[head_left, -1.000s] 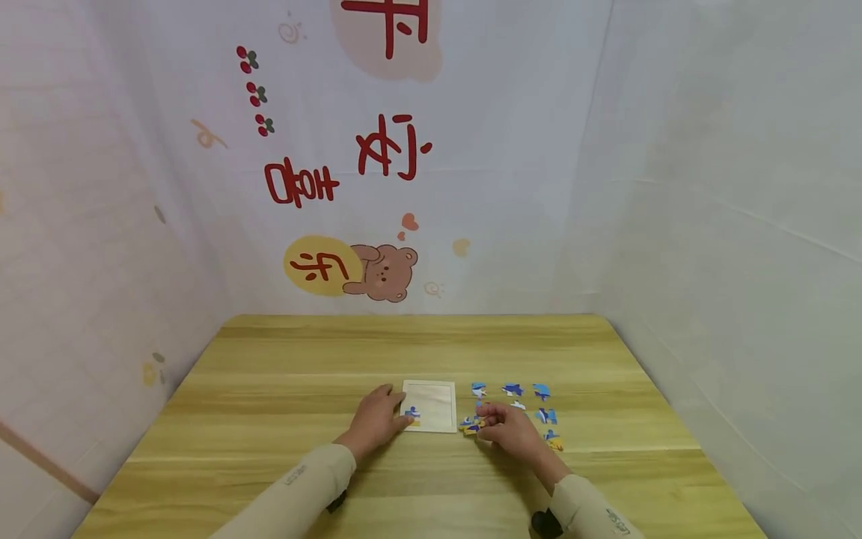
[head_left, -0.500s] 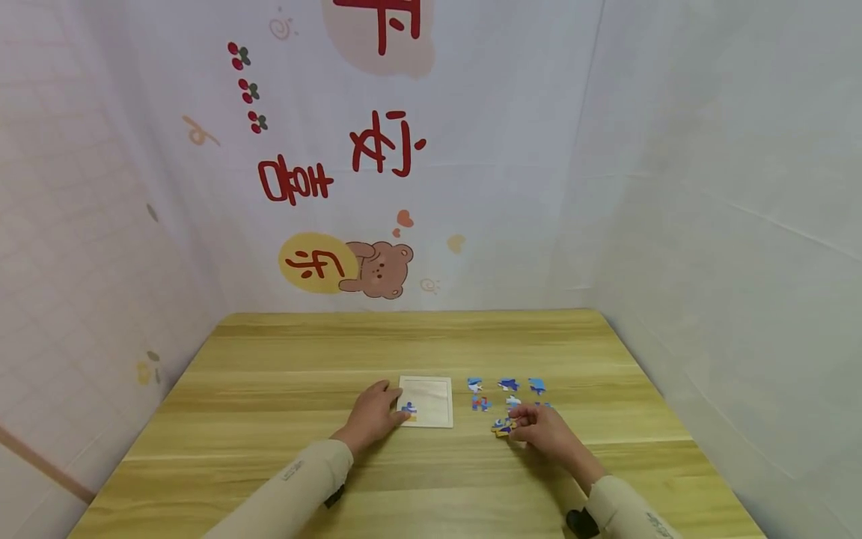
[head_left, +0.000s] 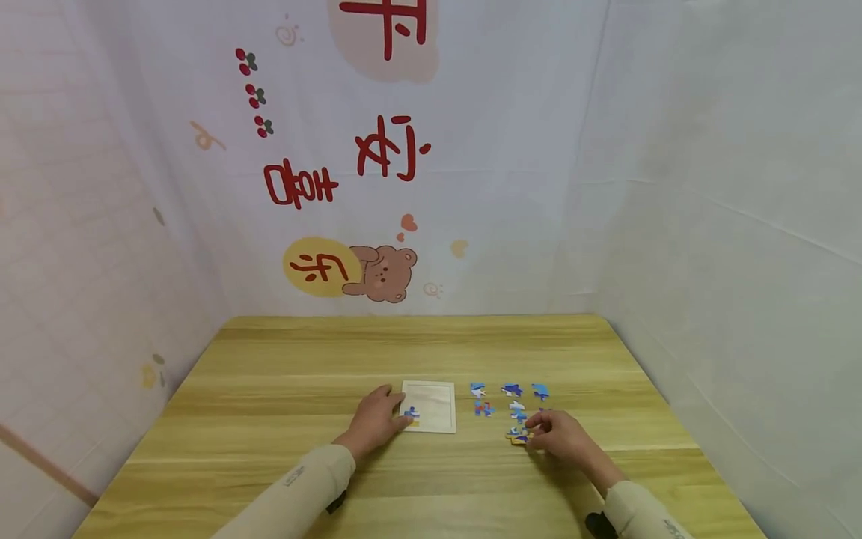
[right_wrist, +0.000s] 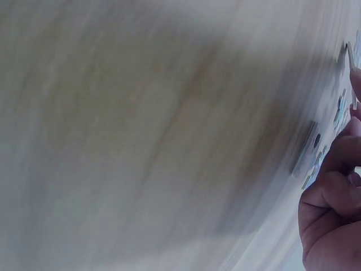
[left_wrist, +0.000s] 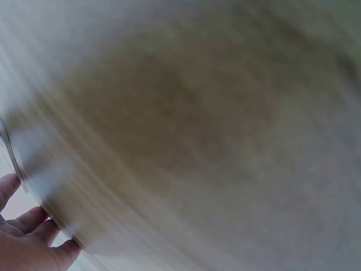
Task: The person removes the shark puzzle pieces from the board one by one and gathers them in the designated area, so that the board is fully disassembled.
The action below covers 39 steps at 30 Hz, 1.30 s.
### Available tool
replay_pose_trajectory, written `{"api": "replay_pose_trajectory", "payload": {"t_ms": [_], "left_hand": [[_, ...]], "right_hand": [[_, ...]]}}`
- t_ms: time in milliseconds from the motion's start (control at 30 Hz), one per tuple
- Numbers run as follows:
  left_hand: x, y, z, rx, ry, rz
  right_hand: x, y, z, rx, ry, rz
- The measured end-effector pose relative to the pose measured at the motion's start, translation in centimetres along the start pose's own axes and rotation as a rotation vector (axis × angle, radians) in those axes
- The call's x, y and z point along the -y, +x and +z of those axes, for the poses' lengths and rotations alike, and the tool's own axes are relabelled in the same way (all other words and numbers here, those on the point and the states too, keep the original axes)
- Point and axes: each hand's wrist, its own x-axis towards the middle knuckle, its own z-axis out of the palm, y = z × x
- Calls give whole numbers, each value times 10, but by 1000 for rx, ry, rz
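My left hand (head_left: 378, 419) rests against the left side of a pale square puzzle tray (head_left: 453, 408), its thumb by the lower left corner. One blue and yellow puzzle piece (head_left: 412, 412) lies inside that corner. To the right of the tray, my right hand (head_left: 564, 438) pinches another puzzle piece (head_left: 518, 436), yellow, blue and white, low over the table. The right wrist view catches the held piece (right_wrist: 352, 56) edge-on between thumb and finger. In the left wrist view, the left hand's fingers (left_wrist: 34, 217) touch the tabletop near the tray edge.
Several loose puzzle pieces (head_left: 512, 390) lie in rows right of the tray, some partly hidden behind the right hand. The wooden table (head_left: 303, 352) is bordered by printed white curtains (head_left: 512, 224) at the back and sides.
My right hand has carried the pinched piece rightward, away from the tray, uncovering loose pieces in the middle row. The left hand has stayed at the tray.
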Motion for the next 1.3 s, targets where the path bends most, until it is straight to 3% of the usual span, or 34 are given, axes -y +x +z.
{"api": "replay_pose_trajectory", "payload": {"t_ms": [233,400,600,867,1067,1300], "left_hand": [[3,0,1,3,13,-13],[3,3,2,-18,21,3],[5,2,3,-31,15,-8],[12,0,-8,14,-45,18],[18,-4,-16,40,-35,85],[25,-7,-16,66,17,143]], "right_hand": [[5,4,3,-61,6,81],[19,15,15,-87,10,14],[54,34,48,-40,48,-67],[92,58,102,35,134,-107],[103,67,125,49,168,-109],[105,75,138,33,123,-107]]}}
